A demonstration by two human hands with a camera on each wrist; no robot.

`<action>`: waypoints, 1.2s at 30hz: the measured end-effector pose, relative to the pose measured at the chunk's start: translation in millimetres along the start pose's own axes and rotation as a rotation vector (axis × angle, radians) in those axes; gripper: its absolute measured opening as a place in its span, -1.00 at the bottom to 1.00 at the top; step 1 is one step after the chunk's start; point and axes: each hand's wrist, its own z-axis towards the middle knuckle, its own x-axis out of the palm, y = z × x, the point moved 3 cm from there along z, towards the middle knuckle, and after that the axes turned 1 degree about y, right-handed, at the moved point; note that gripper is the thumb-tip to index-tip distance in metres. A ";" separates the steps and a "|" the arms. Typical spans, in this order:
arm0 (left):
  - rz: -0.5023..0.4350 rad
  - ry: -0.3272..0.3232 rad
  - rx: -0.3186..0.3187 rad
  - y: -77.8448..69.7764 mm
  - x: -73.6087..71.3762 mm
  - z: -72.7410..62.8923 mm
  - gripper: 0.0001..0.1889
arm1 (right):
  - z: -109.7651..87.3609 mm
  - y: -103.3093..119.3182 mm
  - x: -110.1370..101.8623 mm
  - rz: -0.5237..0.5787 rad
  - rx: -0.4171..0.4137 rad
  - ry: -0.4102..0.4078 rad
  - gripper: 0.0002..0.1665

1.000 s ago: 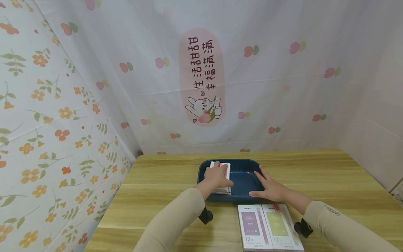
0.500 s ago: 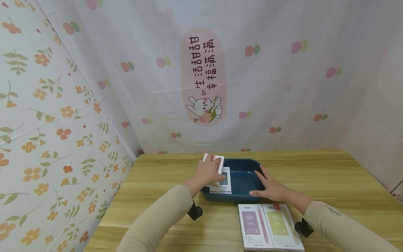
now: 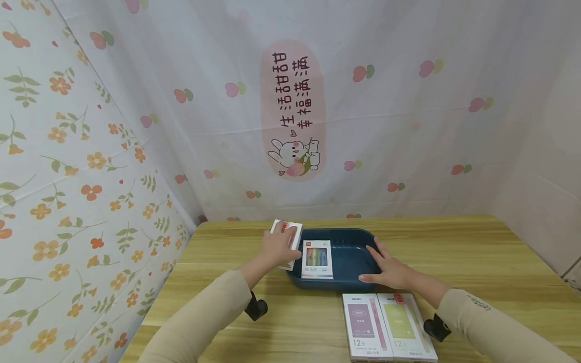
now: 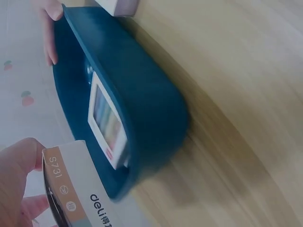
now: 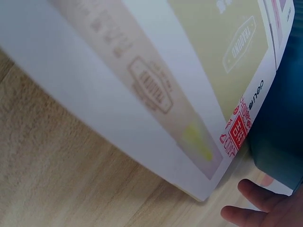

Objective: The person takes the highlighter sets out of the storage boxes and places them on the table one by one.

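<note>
A white box [image 4: 75,184] with an orange band and the marks "S731" and "deli" is gripped by my left hand [image 3: 274,249], thumb on one side and fingers across the other. In the head view it hangs tilted at the left rim of a dark blue plastic tray [image 3: 342,285]. Inside the tray, at the left, lies a flat white box [image 3: 316,258] with a rainbow-coloured panel. My right hand [image 3: 394,272] rests over the tray's right end, fingers spread and fairly straight, the thumb reaching over the front corner.
Two white "deli" boxes marked 12, one with a purple panel [image 3: 363,322] and one with a yellow-green panel [image 3: 399,321], lie side by side in front of the tray. The wood-grain table [image 3: 218,292] runs back to a printed white curtain [image 3: 386,126].
My left hand has lifted the white box off the rainbow-panel box and carried it left to the tray's rim, uncovering the box below. The right hand stays in place.
</note>
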 end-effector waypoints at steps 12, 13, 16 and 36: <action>-0.028 -0.044 -0.013 46.8 0.9 -15.8 -0.34 | -0.5 0.2 -0.3 0.015 0.008 0.000 0.17; -0.029 -0.045 -0.008 49.7 1.4 -17.4 -0.34 | -0.5 0.0 -0.2 0.013 0.009 -0.001 0.17; -0.039 -0.036 -0.011 57.2 3.2 -23.0 -0.36 | -0.4 -0.2 0.4 0.009 0.011 -0.001 0.17; -0.043 0.040 -0.041 85.4 60.0 -69.4 -0.32 | -0.3 0.4 1.9 0.027 0.017 -0.008 0.17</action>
